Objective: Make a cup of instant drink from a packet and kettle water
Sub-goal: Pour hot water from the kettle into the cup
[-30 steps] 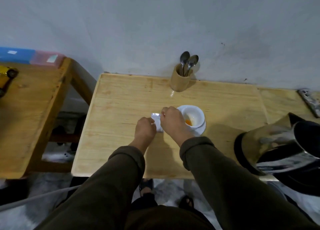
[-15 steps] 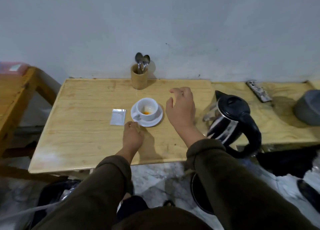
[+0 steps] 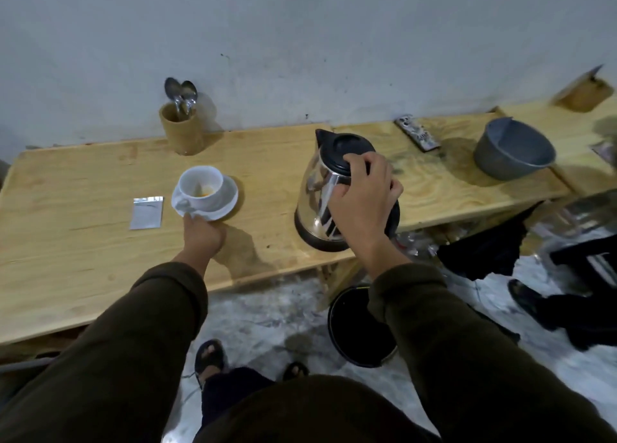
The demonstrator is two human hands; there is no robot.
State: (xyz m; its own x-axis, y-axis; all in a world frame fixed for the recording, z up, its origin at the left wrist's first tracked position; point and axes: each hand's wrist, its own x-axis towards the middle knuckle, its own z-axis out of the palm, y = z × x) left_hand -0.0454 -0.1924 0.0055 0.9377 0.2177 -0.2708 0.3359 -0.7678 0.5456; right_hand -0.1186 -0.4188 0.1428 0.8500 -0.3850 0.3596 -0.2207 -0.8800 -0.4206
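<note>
No brand or legible writing can be made out on the silver packet (image 3: 147, 212), whose face is seen only as a plain foil rectangle, nor on the kettle (image 3: 329, 189); the patterned flat item (image 3: 417, 133) by the wall is too blurred to be read. The right hand (image 3: 362, 192) is closed around the kettle's black handle, with the wrist bent down from above and the fingers wrapped toward the lid, while the olive sleeve is extended forward from the lower right. The kettle is stood upright on the wooden table (image 3: 83, 259) near its front edge, its spout pointed away toward the wall and slightly left. The left hand (image 3: 202, 234) is stretched forward, its fingers closed on the near rim of the white saucer (image 3: 208, 209). The white cup (image 3: 200, 187) is set upright on that saucer, with orange powder seen at its bottom (its handle is turned toward the near left). The packet is laid flat just left of the saucer, apart from it, its long axis running roughly away from the person. A wooden holder (image 3: 180, 130) with spoons (image 3: 182, 92) is stood by the wall, and a grey bowl (image 3: 514, 149) is placed to the right.
</note>
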